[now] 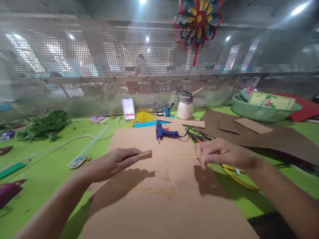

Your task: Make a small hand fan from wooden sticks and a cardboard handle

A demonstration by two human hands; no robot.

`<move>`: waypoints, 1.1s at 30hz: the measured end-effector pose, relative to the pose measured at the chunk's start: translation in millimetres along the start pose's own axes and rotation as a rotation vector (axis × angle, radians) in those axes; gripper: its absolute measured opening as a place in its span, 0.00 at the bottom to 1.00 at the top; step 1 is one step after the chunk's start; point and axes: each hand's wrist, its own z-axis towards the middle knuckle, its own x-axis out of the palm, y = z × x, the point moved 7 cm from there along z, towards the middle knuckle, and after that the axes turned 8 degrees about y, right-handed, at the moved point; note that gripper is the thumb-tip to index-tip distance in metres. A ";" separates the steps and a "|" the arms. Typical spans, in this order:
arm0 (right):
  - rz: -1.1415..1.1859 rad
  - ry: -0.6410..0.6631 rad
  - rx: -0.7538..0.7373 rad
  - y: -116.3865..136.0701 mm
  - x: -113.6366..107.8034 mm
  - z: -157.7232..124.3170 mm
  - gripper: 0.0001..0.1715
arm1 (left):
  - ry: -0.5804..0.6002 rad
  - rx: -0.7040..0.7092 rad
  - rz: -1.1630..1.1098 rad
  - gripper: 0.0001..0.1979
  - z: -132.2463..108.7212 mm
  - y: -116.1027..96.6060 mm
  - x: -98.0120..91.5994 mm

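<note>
My left hand (117, 162) is closed around a small brown cardboard strip (146, 154), held just above a large brown cardboard sheet (159, 205). My right hand (219, 153) pinches one end of a thin yellow string (184, 157) that stretches leftward toward the strip. More loose yellow string (154, 190) lies on the sheet below the hands. A blue glue gun (164, 132) rests at the sheet's far edge.
A white jar (185, 105) with a stick stands at the back, beside a pile of yellow string (143, 117). A green basket (261, 111) holds papers at the right. Yellow-handled pliers (236, 176) lie under my right wrist. Green fibre pile (45, 125) sits left. A perforated metal screen (99, 66) backs the green table.
</note>
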 end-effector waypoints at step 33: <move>-0.274 -0.800 0.393 -49.4 -55.2 -39.5 0.13 | -0.140 -0.078 -0.045 0.20 7.8 -2.4 29.7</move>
